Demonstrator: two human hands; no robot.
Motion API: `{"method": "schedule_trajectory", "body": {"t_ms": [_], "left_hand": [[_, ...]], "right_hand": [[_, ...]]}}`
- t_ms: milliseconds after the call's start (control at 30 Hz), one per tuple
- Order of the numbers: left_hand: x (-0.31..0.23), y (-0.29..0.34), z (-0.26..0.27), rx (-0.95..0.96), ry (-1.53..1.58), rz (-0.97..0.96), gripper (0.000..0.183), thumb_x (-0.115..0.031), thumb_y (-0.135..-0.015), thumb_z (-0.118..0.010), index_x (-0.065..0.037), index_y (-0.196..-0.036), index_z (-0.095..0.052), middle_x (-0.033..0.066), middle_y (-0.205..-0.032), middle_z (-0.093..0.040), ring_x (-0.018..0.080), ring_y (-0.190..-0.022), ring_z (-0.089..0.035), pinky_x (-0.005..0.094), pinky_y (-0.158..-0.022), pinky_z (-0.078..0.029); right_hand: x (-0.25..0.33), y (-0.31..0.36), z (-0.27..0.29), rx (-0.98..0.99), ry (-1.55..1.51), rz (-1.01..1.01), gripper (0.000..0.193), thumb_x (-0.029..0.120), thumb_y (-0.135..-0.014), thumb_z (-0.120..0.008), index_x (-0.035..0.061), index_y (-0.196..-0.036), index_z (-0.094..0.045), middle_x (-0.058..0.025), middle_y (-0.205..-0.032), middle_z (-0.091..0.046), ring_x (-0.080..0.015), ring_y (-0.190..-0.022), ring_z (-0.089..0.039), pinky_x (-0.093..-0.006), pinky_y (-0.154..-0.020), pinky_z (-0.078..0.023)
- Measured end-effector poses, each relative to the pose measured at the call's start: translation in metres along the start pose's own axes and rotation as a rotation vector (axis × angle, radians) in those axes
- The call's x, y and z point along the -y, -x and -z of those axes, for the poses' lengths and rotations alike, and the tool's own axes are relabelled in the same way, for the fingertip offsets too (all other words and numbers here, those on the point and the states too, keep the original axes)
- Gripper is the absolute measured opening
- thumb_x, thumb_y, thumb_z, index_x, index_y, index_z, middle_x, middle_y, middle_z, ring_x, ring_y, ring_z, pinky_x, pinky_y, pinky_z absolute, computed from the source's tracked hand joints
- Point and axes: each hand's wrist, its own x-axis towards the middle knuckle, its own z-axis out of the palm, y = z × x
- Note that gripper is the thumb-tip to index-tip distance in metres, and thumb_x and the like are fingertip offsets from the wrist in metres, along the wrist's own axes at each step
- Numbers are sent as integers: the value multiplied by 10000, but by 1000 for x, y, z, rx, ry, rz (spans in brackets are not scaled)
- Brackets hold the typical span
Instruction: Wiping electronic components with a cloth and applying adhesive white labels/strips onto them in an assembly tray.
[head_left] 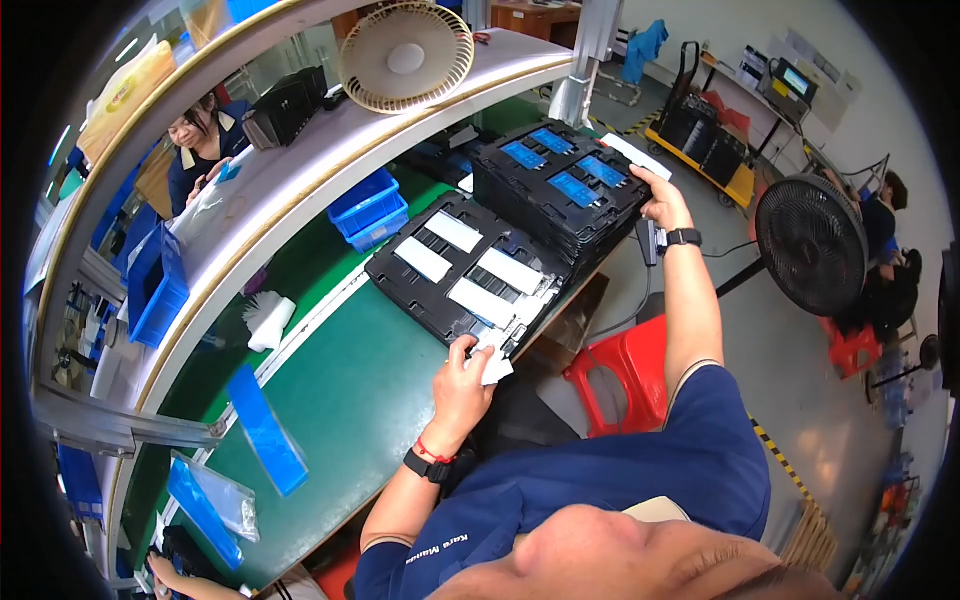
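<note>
A stack of black plastic trays (520, 185) stands at the bench's right side, with several blue rectangular pieces in the top one. My right hand (663, 203) is closed on the far right corner of its top tray. Nearer and to the left lies another black tray (405, 283), carrying several white rectangular pieces (453, 231) and small white scraps along its right edge. My left hand (462, 388) is at this tray's near corner, fingers bent, with a small white piece (497, 368) pinched in them. A white strip (637, 158) shows just beyond my right hand.
Blue bins (368, 210) stand behind the trays. Blue film strips (266, 430) and a clear bag (222, 497) lie on the green bench (345, 400). A shelf with a fan (406, 58) runs above. A red stool (625, 375) and a black fan (812, 245) are right; another person faces me.
</note>
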Motion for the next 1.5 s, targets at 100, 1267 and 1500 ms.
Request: {"method": "schedule_trajectory", "body": {"t_ms": [100, 1267, 1500], "left_hand": [[0, 0, -2, -11, -3, 10, 465, -42, -603, -762, -105, -1042, -624, 111, -1114, -517, 304, -765, -636, 379, -638, -526], [5, 26, 105, -300, 1418, 796, 627, -89, -846, -674, -45, -1373, -337, -13, -703, -491, 65, -473, -432, 224, -424, -380], [23, 159, 149, -467, 1317, 996, 536, -86, -829, -702, -61, -1273, -403, -12, -729, -494, 70, -471, -438, 229, -418, -375]], "right_hand": [[1, 21, -14, 6, -176, 0, 243, 83, -782, -729, 50, -1004, -637, -99, -938, -686, -270, -829, -667, -479, -785, -530], [-94, 291, -141, 269, -307, 149, 208, 4, -794, -625, -12, -995, -574, -72, -897, -635, -155, -814, -618, -279, -764, -493], [-198, 328, -152, 580, -141, -234, 258, -8, -813, -649, 19, -1028, -509, -61, -948, -610, -140, -871, -604, -287, -802, -501]]}}
